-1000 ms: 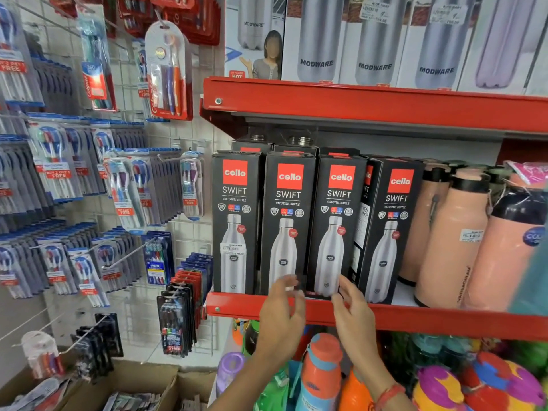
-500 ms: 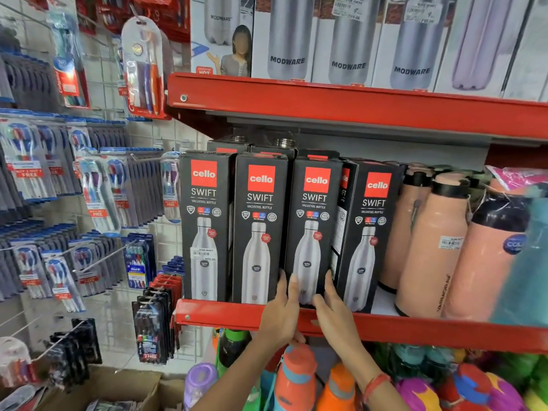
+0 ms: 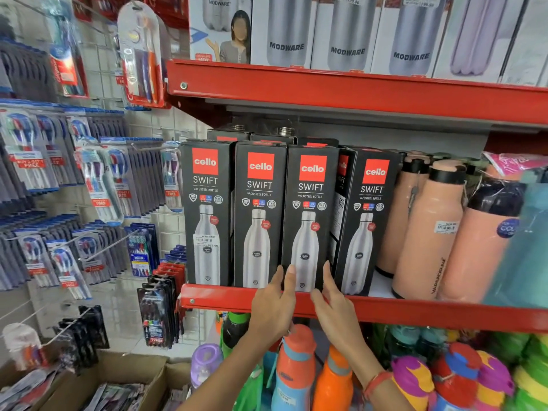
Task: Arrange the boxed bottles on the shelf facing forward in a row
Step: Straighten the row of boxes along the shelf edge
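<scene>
Several black "cello SWIFT" boxed bottles stand in a front row on the red shelf (image 3: 444, 314). The first box (image 3: 206, 212), second box (image 3: 259, 216) and third box (image 3: 310, 218) face forward side by side. The fourth box (image 3: 367, 223) is turned slightly and shows its left side panel. More boxes stand behind them, mostly hidden. My left hand (image 3: 274, 305) presses its fingers on the third box's lower left edge. My right hand (image 3: 333, 304) lies against its lower right edge, so the box sits between both hands.
Peach flasks (image 3: 427, 232) stand right of the fourth box. The upper red shelf (image 3: 355, 90) carries Modware boxes. Toothbrush packs (image 3: 98, 185) hang on the grid wall at left. Coloured bottles (image 3: 296, 366) fill the shelf below, and a cardboard carton (image 3: 118, 378) sits on the floor.
Both hands have come up from the shelf's front lip and closed in on the bottom of the third box. The boxes look nearer in view.
</scene>
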A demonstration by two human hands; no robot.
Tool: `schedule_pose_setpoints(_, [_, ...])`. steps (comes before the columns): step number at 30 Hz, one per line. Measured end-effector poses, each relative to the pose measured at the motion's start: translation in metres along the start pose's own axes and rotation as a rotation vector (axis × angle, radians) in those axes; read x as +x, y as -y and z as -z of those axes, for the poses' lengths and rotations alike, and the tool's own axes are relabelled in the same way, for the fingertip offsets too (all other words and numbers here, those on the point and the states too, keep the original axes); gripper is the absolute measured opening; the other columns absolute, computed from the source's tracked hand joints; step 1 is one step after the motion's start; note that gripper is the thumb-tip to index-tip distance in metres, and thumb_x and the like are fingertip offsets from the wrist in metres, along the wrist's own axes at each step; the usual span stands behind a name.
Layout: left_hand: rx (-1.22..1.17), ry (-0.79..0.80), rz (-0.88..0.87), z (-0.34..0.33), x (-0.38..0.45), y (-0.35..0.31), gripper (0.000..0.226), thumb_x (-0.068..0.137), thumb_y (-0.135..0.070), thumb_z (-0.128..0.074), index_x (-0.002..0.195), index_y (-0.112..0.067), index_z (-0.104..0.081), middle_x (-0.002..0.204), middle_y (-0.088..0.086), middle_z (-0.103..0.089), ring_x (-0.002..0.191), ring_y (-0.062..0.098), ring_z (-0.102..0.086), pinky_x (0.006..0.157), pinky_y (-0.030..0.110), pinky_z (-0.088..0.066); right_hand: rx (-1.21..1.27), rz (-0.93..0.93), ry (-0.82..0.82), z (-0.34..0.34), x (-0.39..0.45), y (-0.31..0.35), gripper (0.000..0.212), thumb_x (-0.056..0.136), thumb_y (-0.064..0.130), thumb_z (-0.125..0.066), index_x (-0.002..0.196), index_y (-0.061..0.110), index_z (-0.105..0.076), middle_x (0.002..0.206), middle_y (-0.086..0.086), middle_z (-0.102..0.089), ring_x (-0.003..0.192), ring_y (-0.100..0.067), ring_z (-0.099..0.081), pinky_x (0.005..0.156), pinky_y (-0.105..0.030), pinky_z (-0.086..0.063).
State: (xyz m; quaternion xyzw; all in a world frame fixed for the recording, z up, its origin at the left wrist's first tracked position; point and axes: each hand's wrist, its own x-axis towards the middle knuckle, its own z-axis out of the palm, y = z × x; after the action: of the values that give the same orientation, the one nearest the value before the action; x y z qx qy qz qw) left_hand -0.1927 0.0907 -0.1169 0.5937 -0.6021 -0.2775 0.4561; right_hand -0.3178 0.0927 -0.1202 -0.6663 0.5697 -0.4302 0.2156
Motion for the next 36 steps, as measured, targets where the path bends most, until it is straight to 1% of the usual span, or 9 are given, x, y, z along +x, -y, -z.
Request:
schedule_pose_setpoints(2, [-0.004, -0.004, 0.003, 0.000, -0.002, 0.001, 0.073, 0.092, -0.066, -0.023, 0.147, -0.020, -0.035, 0.095, 0.015, -0.076, 0.086, 0.029, -0.072, 0.098, 0.040, -0.049, 0.013, -0.007, -0.009, 0.001, -0.003, 0.003, 0.066, 0.094, 0.027, -0.046, 0.150, 0.026, -0.011, 0.091, -0.013, -0.072, 0.091, -0.025, -0.064, 0.078, -0.037, -0.045])
schedule_pose_setpoints(7, [0.003, 0.032, -0.002, 0.000, 0.000, 0.003, 0.099, 0.074, -0.085, -0.012, 0.145, -0.020, -0.038, 0.103, 0.018, -0.074, 0.097, 0.041, -0.069, 0.092, 0.052, -0.053, 0.024, -0.030, 0.016, 0.000, 0.000, 0.001, 0.065, 0.093, 0.026, -0.051, 0.147, 0.017, -0.017, 0.146, -0.015, -0.041, 0.133, -0.026, -0.042, 0.103, -0.032, -0.036])
schedule_pose_setpoints(12, [0.091, -0.034, -0.117, -0.010, -0.011, -0.008, 0.062, 0.095, -0.056, -0.025, 0.130, -0.012, -0.052, 0.082, 0.011, -0.075, 0.090, 0.031, -0.070, 0.090, 0.043, -0.051, 0.046, -0.035, 0.013, 0.012, 0.008, -0.005, 0.053, 0.093, 0.020, -0.051, 0.142, 0.015, -0.033, 0.144, -0.008, -0.045, 0.129, -0.021, -0.046, 0.105, -0.032, -0.039])
schedule_pose_setpoints(16, [0.000, -0.042, -0.221, -0.024, -0.017, -0.028, 0.032, 0.099, -0.029, -0.042, 0.121, -0.013, -0.059, 0.108, 0.004, -0.073, 0.104, 0.020, -0.066, 0.094, 0.034, -0.048, 0.042, -0.024, -0.367, 0.037, 0.012, -0.020, 0.030, 0.090, 0.014, -0.050, 0.118, 0.012, -0.061, 0.120, -0.011, -0.064, 0.108, -0.022, -0.060, 0.086, -0.026, -0.040])
schedule_pose_setpoints(21, [-0.137, 0.250, -0.153, -0.055, -0.005, -0.049, 0.056, 0.102, -0.033, -0.035, 0.150, -0.008, -0.022, 0.154, 0.008, -0.036, 0.143, 0.022, -0.034, 0.119, 0.036, -0.026, 0.155, -0.116, -0.327, 0.060, 0.032, -0.040, 0.057, 0.094, 0.021, -0.043, 0.147, 0.016, -0.024, 0.151, -0.012, -0.032, 0.136, -0.025, -0.035, 0.109, -0.035, -0.027])
schedule_pose_setpoints(25, [-0.087, 0.312, -0.064, -0.070, 0.004, -0.055, 0.061, 0.102, -0.038, -0.027, 0.153, -0.019, 0.001, 0.136, 0.032, -0.050, 0.126, 0.046, -0.047, 0.105, 0.048, -0.041, 0.106, -0.106, -0.127, 0.061, 0.043, -0.049, 0.071, 0.090, 0.046, -0.032, 0.147, 0.038, 0.009, 0.155, -0.013, -0.025, 0.138, -0.029, -0.032, 0.106, -0.038, -0.030])
schedule_pose_setpoints(27, [-0.083, 0.282, -0.047, -0.072, 0.007, -0.054, 0.059, 0.102, -0.034, -0.028, 0.153, -0.021, 0.001, 0.124, 0.035, -0.058, 0.115, 0.047, -0.054, 0.089, 0.046, -0.046, 0.057, -0.104, -0.113, 0.061, 0.042, -0.053, 0.072, 0.086, 0.051, -0.029, 0.144, 0.045, 0.012, 0.152, -0.014, -0.032, 0.134, -0.031, -0.038, 0.095, -0.035, -0.035])
schedule_pose_setpoints(32, [-0.100, 0.237, -0.009, -0.076, 0.003, -0.055, 0.070, 0.096, -0.023, -0.039, 0.153, -0.017, 0.002, 0.130, 0.031, -0.057, 0.117, 0.043, -0.056, 0.091, 0.044, -0.047, -0.107, -0.057, -0.108, 0.062, 0.030, -0.059, 0.074, 0.080, 0.053, -0.027, 0.142, 0.049, 0.014, 0.142, -0.015, -0.047, 0.114, -0.031, -0.055, 0.064, -0.028, -0.037])
schedule_pose_setpoints(36, [-0.082, 0.235, -0.001, -0.075, -0.001, -0.057, 0.074, 0.094, -0.021, -0.043, 0.153, -0.014, 0.001, 0.129, 0.029, -0.058, 0.115, 0.040, -0.058, 0.092, 0.044, -0.047, -0.100, -0.014, -0.115, 0.063, 0.022, -0.060, 0.070, 0.096, 0.036, -0.037, 0.142, 0.047, 0.014, 0.155, -0.002, -0.029, 0.131, -0.024, -0.044, 0.083, -0.032, -0.038])
